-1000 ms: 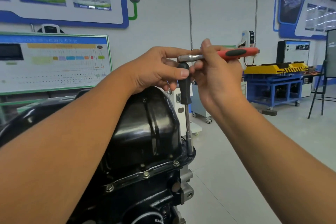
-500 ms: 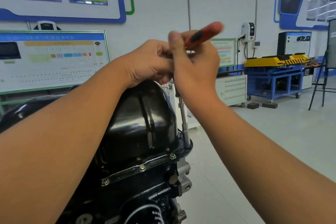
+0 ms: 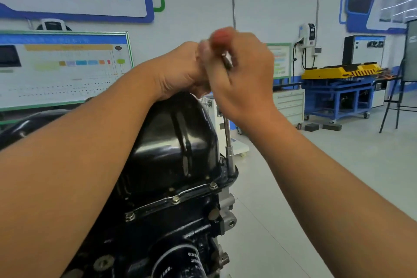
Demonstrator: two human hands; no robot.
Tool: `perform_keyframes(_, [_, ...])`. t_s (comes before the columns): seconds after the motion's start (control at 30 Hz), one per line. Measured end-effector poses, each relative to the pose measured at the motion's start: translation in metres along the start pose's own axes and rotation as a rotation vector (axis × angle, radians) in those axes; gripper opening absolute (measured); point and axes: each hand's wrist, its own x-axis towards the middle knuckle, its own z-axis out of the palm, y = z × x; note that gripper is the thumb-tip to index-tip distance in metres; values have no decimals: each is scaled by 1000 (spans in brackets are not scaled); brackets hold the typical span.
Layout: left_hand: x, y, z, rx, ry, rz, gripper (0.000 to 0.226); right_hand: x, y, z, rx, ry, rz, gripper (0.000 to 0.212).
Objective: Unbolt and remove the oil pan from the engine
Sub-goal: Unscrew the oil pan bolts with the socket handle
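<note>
Glossy black pressed steel forms the domed oil pan (image 3: 171,142), which sits uppermost on the engine (image 3: 158,232) right below us, its flange held by hex bolts (image 3: 175,199). Our forearms cross much of it. Our right hand (image 3: 241,79) curls round the red-handled ratchet (image 3: 222,36), blurred, above a slim metal extension (image 3: 228,140) whose socket stands on the pan's flange corner. Our left hand (image 3: 180,72) is curled close against the tool's head; what it holds we cannot tell. Printed characters on the oil filter (image 3: 180,262) are too small to read. Behind stand a blue workbench (image 3: 338,95), a wall chart (image 3: 63,67) and a grey drawer cabinet (image 3: 288,102).
</note>
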Motion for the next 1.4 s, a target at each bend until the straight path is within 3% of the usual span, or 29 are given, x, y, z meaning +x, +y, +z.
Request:
perform_keyframes(0.03, [0,0,-1,-8,-10,-1,14,0,-1,1,-41,-19,-19,18])
perform_keyframes(0.07, [0,0,-1,-29,-25,-7,14,3,-5,3,83,-1,134,23])
perform_keyframes(0.17, [-4,2,-4,-76,-70,-41,17,14,-12,5,959,168,955,32])
perform_keyframes(0.23, [-4,3,-4,-27,-46,-56,23,21,-4,4,1248,232,1230,31])
perform_keyframes(0.3, [-3,4,0,5,-14,-54,18,18,-6,3,1041,175,1096,22])
perform_keyframes(0.33, [-3,5,1,9,2,-48,11,14,-5,2,760,129,884,16])
perform_keyframes(0.4, [-4,7,5,25,33,-42,3,8,-9,1,116,-48,275,9])
perform_keyframes(0.43, [-5,8,6,32,40,-47,3,7,-9,2,-28,-147,75,9])
perform_keyframes(0.47, [-6,8,6,23,34,-47,3,7,-9,3,-25,-191,47,11])
perform_keyframes(0.5, [-7,9,5,1,17,-42,3,9,-12,5,146,-154,215,19])
perform_keyframes(0.6, [-6,9,4,6,-12,-42,5,18,-14,8,962,3,1074,40])
perform_keyframes(0.63, [-6,9,4,15,-3,-44,8,22,-12,11,1089,56,1199,40])
perform_keyframes(0.67, [-5,8,5,14,17,-38,10,22,-11,14,1065,61,1193,36])
perform_keyframes(0.7, [-4,8,6,8,35,-22,14,19,-12,16,888,35,1065,30])
perform_keyframes(0.77, [-3,6,7,50,71,9,23,9,-12,15,293,-32,527,12])
perform_keyframes(0.8, [-4,5,7,84,89,5,22,2,-10,17,82,-144,273,11])
perform_keyframes(0.83, [-5,4,8,87,95,-8,18,-2,-9,18,5,-201,172,12])
perform_keyframes(0.87, [-6,4,7,54,82,-8,12,-2,-11,18,89,-181,237,13])
perform_keyframes(0.93, [-7,6,3,-21,6,7,9,11,-17,15,471,1,715,35])
perform_keyframes(1.0, [-7,6,1,-40,-55,0,18,23,-13,15,884,94,1123,43])
perform_keyframes(1.03, [-6,6,1,-43,-58,1,22,25,-15,15,934,106,1171,41])
perform_keyframes(1.07, [-5,6,1,-46,-42,9,24,21,-16,14,845,67,1100,37])
perform_keyframes(1.17, [-4,5,4,36,55,18,21,1,-22,12,4,-183,348,16])
perform_keyframes(1.2, [-5,5,5,45,58,13,13,0,-18,12,-152,-258,204,15])
perform_keyframes(1.23, [-6,5,5,28,37,21,7,3,-16,12,-152,-242,208,15])
perform_keyframes(1.3, [-5,5,3,-12,-25,33,6,17,-14,8,313,-8,670,25])
perform_keyframes(1.33, [-4,5,1,-14,-38,19,8,21,-12,7,620,15,944,29])
perform_keyframes(1.37, [-3,4,0,-12,-40,8,10,22,-13,9,833,-14,1101,34])
perform_keyframes(1.4, [-2,3,0,-18,-34,13,11,20,-17,11,891,-65,1136,32])
